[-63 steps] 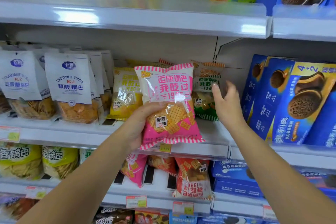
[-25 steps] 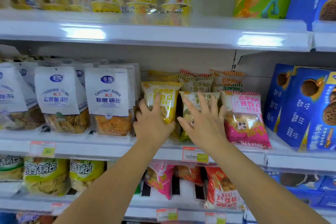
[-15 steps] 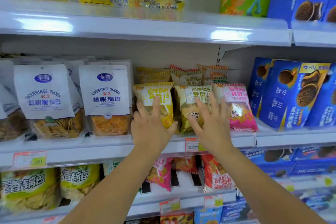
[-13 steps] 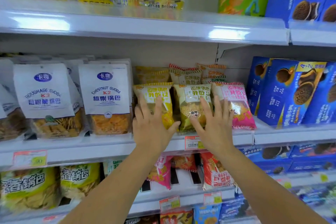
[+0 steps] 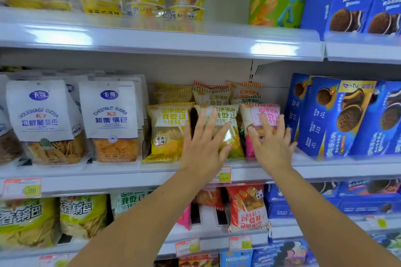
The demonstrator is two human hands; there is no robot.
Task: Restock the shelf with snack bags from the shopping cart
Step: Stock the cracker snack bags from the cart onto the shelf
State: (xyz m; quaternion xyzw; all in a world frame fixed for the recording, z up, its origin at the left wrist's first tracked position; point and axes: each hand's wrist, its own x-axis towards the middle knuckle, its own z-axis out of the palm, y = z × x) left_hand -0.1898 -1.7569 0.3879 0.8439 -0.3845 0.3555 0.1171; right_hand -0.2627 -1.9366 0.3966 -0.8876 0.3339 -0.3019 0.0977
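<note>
Three snack bags stand side by side at the front of the middle shelf (image 5: pixel 130 171): a yellow bag (image 5: pixel 167 132), a green bag (image 5: pixel 227 123) and a pink bag (image 5: pixel 263 115). My left hand (image 5: pixel 205 147) lies flat with spread fingers against the green bag. My right hand (image 5: pixel 271 143) presses with straight fingers on the front of the pink bag. More bags of the same kind stand behind them. No shopping cart is in view.
White guoba bags (image 5: pixel 108 119) stand left of the snack bags, blue cookie boxes (image 5: pixel 338 117) to the right. The upper shelf (image 5: pixel 173 39) carries yellow cups and a green box. Below hang price tags (image 5: pixel 223 175) and more snack bags (image 5: pixel 247 208).
The pink bag left my left hand and now stands on the shelf. Both hands have shifted right: left from the yellow bag to the green, right from the green to the pink.
</note>
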